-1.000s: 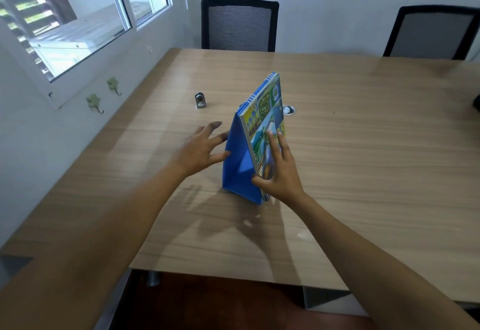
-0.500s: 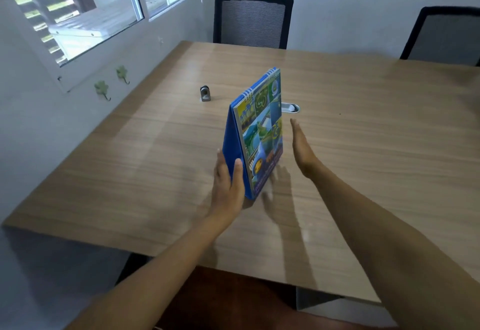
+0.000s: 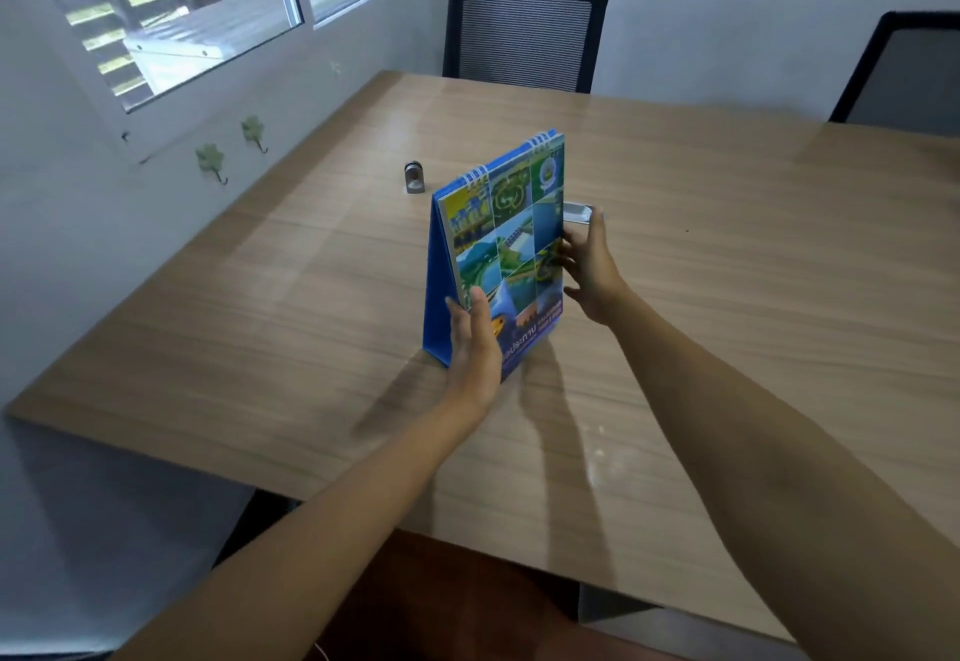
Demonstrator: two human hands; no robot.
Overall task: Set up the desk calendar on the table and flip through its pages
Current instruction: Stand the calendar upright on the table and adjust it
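Your left hand (image 3: 474, 343) holds the near bottom corner of the desk calendar (image 3: 506, 249) standing on the table (image 3: 291, 296), and your right hand (image 3: 589, 265), fingers open, touches its far right edge, closest for flipping

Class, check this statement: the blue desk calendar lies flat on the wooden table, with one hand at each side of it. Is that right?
Not quite. The head view shows the desk calendar standing upright as a tent on the wooden table, not lying flat. The rest holds: the left hand is at its near edge and the right hand at its far edge.
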